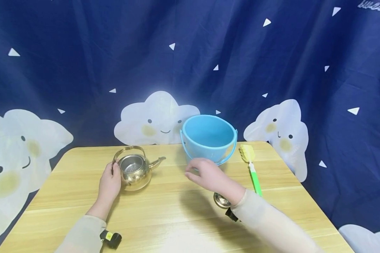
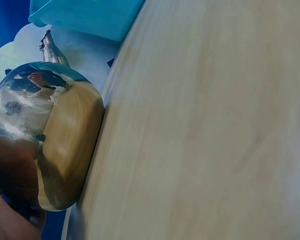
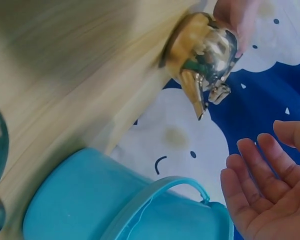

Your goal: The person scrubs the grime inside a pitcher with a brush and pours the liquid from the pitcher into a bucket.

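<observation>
On the left of the table stands a shiny gold metal teapot (image 1: 136, 177), its top uncovered so that a perforated strainer (image 1: 132, 163) shows inside. My left hand (image 1: 110, 182) grips the lower left end of its raised handle (image 1: 130, 148); the spout points right. In the left wrist view, the teapot's side (image 2: 72, 135) mirrors the table and part of the hand. My right hand (image 1: 207, 174) hovers in front of a blue bucket (image 1: 209, 147), holding nothing. Seen from the right wrist, its fingers (image 3: 245, 185) are loosely bent and apart. A shiny round lid (image 1: 221, 200) lies under my right forearm, partly hidden.
The bucket stands at the back of the table with its handle hanging down in front. To its right lies a brush (image 1: 254, 175) with a yellow head and a green and white handle. Behind the wooden table (image 1: 164, 225) hangs a dark blue curtain (image 1: 190, 52) with cloud prints.
</observation>
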Demonstrator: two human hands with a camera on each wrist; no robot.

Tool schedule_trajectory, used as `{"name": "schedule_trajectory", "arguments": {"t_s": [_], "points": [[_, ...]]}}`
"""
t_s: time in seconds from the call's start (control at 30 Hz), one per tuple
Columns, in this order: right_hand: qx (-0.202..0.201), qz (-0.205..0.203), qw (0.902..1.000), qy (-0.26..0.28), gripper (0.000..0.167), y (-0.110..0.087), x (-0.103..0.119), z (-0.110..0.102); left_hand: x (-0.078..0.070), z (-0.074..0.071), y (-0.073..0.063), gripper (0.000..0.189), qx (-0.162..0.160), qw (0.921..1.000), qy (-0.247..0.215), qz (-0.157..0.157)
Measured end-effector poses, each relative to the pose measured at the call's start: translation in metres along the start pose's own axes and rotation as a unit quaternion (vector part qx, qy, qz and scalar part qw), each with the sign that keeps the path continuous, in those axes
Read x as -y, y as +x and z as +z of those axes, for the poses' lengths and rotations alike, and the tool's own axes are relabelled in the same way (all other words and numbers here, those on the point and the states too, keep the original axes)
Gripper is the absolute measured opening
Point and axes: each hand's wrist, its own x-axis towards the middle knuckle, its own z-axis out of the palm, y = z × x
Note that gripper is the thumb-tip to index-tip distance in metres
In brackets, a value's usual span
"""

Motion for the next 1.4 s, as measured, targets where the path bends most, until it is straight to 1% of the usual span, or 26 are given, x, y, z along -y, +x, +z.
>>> {"name": "schedule_trajectory", "arguments": {"t_s": [0.23,0.47,0.7,1.1,1.4], "points": [[0.008,-0.005,0.9999,-0.010,0.011,0.007,0.006,0.003,0.001,0.001,0.000,0.060,-0.002,1.0000,0.001,0.001],[0.014,0.003,0.9999,-0.001,0.014,0.012,0.010,0.006,0.003,0.002,0.001,0.059,-0.007,1.0000,0.000,0.007],[0.008,-0.013,0.9998,-0.009,0.014,0.020,0.014,0.012,0.004,0.002,0.001,0.059,-0.007,1.0000,0.000,0.005],[0.016,-0.025,0.9995,-0.003,0.013,0.035,0.022,0.022,0.001,0.002,0.000,0.059,-0.005,1.0000,0.001,0.001],[0.019,-0.052,0.9983,-0.017,0.011,0.046,0.029,0.032,0.001,0.000,0.000,0.059,-0.006,1.0000,0.001,0.003]]}}
